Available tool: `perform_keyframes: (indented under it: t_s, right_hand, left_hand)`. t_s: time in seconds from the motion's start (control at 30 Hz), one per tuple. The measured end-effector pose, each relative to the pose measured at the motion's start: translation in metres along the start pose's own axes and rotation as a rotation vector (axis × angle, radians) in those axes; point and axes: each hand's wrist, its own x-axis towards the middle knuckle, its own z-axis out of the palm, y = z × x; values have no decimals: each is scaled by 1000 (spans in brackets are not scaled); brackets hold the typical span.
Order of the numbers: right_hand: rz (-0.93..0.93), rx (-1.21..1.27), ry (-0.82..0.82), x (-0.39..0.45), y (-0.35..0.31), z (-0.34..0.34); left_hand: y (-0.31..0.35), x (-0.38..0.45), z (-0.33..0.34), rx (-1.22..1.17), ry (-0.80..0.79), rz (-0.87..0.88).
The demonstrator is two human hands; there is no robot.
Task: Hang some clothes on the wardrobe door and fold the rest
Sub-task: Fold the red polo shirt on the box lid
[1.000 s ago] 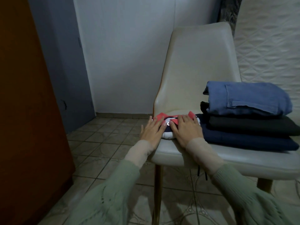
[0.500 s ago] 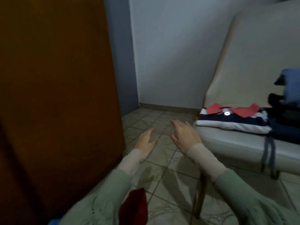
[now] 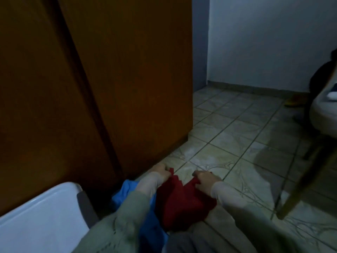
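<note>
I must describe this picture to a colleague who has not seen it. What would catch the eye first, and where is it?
First, the red garment low in the middle, with the left hand and right hand each gripping an upper corner. Beside it on the left lies a bright blue garment, partly under the left sleeve. Behind them the brown wardrobe fills the left half of the view.

This is a room in a home, most likely a bedroom. A tall brown wooden wardrobe [image 3: 113, 84] stands on a patterned tiled floor [image 3: 228, 136] against plain pale walls [image 3: 264, 39] with a dark skirting strip along the bottom. At the right edge a pale cushioned chair [image 3: 322, 115] on wooden legs shows, and loose clothes, one red [image 3: 180, 199] and one blue [image 3: 124, 190], lie low in front.
</note>
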Motion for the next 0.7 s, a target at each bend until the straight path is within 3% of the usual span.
perform_keyframes:
  t_s: [0.13, 0.33, 0.47, 0.57, 0.7]
  right_hand:
    - [-26, 46, -125, 20, -6, 39]
    - [25, 210, -177, 45, -5, 80]
    - [91, 354, -246, 57, -4, 103]
    - [149, 311, -258, 60, -4, 112]
    - [199, 303, -272, 65, -2, 123]
  left_hand:
    - [-28, 11, 27, 50, -71, -104]
    - [-56, 32, 64, -10, -135, -247]
    - [-62, 42, 80, 14, -49, -296]
    - [-69, 45, 90, 62, 52, -302]
    - [-78, 38, 97, 77, 50, -269]
